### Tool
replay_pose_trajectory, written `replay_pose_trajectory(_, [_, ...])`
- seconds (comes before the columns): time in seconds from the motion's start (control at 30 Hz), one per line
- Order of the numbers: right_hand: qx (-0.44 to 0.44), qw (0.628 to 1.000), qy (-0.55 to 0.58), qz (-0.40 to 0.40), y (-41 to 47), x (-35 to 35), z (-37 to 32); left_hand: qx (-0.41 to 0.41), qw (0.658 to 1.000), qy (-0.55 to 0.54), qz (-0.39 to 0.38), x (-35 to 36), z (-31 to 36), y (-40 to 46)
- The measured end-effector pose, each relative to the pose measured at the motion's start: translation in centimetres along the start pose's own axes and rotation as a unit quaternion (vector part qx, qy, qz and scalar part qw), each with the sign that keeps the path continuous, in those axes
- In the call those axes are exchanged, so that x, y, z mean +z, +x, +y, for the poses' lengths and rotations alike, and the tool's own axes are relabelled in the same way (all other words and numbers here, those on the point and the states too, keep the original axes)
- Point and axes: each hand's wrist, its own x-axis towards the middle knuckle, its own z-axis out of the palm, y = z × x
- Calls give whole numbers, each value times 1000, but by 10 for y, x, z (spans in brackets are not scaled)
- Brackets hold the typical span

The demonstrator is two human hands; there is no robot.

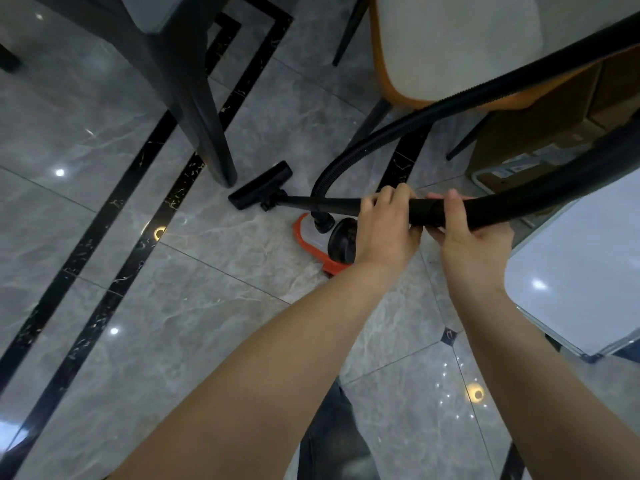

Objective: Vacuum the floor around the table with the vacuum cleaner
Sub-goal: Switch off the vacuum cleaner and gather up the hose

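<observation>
Both my hands hold the vacuum cleaner's black wand [322, 203] above the grey tile floor [173, 271]. My left hand [388, 226] grips the thin tube. My right hand [467, 230] grips the thicker hose end [427, 211] where it meets the tube. The wand runs left to a black floor nozzle [261, 183] resting on the floor beside a dark table leg [207, 133]. The orange and white vacuum body [313, 242] with a black wheel [343, 240] sits on the floor under my left hand. A ribbed black hose [450, 102] arcs from the body up to the right.
A chair with a light seat and orange shell [450, 53] stands at the back right on thin dark legs. Cardboard boxes [540, 133] lie behind it. A white board [581, 271] leans at the right. Black inlay strips [131, 216] cross the floor.
</observation>
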Motion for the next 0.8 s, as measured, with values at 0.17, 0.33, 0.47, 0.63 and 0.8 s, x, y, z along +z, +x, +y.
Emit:
replay_pose_trajectory(0.17, [-26,999,-24,-16,-8,-25,-7,0,999,-35,-29,7,5,-24])
replay_pose_trajectory(0.33, [-97,986,-67,-121,4,-32,-27,2,998,-19,-53,-4,-18,-6])
replay_pose_trajectory(0.47, [-136,975,-60,-163,24,-21,-30,-19,998,-32,-53,-10,-46,13])
replay_pose_trajectory(0.63, [-143,981,-8,-134,26,-11,-12,-27,999,-2,-36,-4,-69,20])
replay_pose_trajectory(0.8, [-75,983,-7,-165,1,-2,43,10,999,38,9,10,-78,17])
